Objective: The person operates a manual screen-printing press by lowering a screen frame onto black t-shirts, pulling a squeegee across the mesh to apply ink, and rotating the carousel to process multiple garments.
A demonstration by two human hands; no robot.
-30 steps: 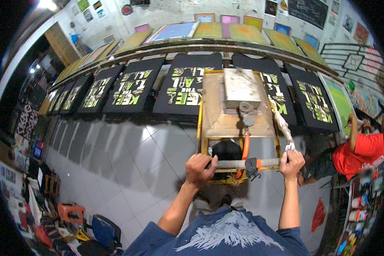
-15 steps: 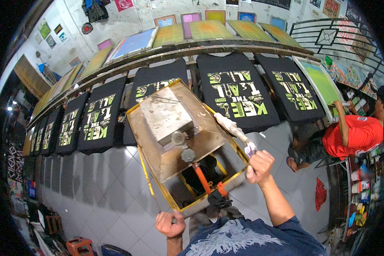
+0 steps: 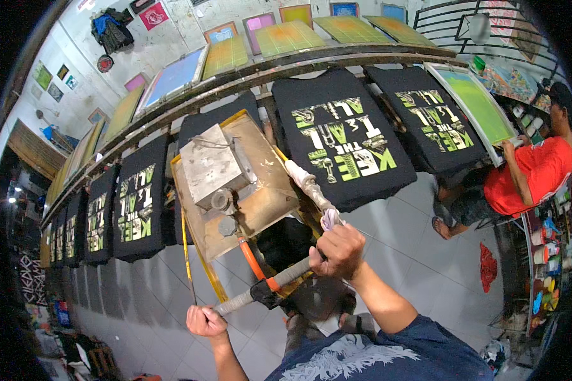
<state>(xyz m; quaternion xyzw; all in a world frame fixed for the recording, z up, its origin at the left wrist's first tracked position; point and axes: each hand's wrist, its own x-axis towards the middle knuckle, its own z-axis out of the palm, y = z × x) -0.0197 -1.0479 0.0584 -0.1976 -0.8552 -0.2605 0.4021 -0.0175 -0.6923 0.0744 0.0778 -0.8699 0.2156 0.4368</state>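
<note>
Both my hands hold the wrapped handle bar (image 3: 292,273) of a yellow-framed metal cart (image 3: 211,279). My left hand (image 3: 206,321) is closed round the bar's left end. At the other end, my right hand (image 3: 339,251) is closed on it, beside a pale cloth-wrapped rod (image 3: 308,187). A stained brown metal plate (image 3: 270,200) tops the cart, with a grey metal box (image 3: 206,166) on it. An orange hose (image 3: 251,259) runs from a round fitting toward the handle. The cart's far end overlaps a black T-shirt (image 3: 200,120) on the rack.
Printed black T-shirts (image 3: 346,171) lie in a row along a long rack (image 3: 260,79). Framed screens (image 3: 292,39) stand behind it. At the right, a seated person in a red shirt (image 3: 527,171) holds a green screen (image 3: 476,105). A red cloth (image 3: 487,267) lies on the tiled floor.
The cart and both my hands have moved left and the handle bar shows more fully. The view has shifted too. The seated person's arms have come lower on the screen frame.
</note>
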